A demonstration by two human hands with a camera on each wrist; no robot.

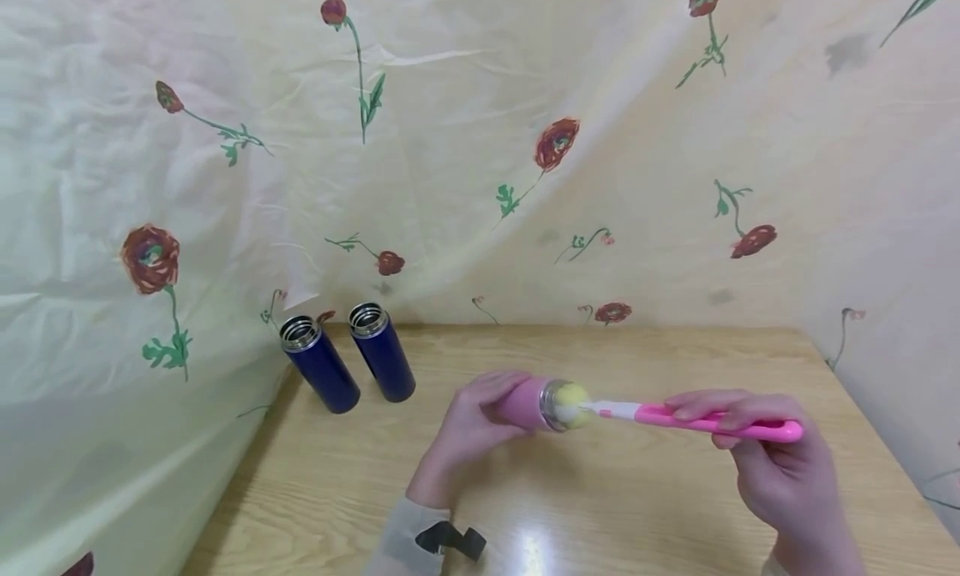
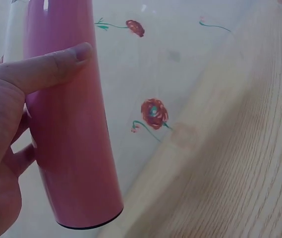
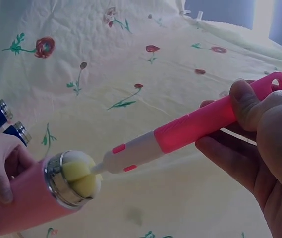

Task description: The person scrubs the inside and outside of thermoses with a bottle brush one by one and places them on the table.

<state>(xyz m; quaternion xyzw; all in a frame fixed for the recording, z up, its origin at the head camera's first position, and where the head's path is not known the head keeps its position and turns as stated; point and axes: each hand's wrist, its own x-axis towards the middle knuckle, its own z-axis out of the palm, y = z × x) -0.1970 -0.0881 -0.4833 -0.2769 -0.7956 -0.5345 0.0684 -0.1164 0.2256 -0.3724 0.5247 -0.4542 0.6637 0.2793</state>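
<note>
My left hand (image 1: pixel 480 422) grips a pink bottle (image 2: pixel 74 144), tilted on its side above the table with its steel-rimmed mouth facing right. Its thumb lies across the bottle's wall in the left wrist view. My right hand (image 1: pixel 780 451) holds a sponge bottle brush by its pink handle (image 3: pixel 200 121), thumb on one side and fingers on the other. The brush's yellow and white sponge head (image 3: pixel 84 173) sits at the bottle's mouth, partly inside and partly bulging out. How deep it reaches is hidden by the bottle.
Two dark blue bottles (image 1: pixel 322 368) with uncapped steel mouths stand at the table's back left. A wooden table (image 1: pixel 660 493) lies under the hands. Flower-printed cloth (image 1: pixel 450 184) hangs behind and along both sides.
</note>
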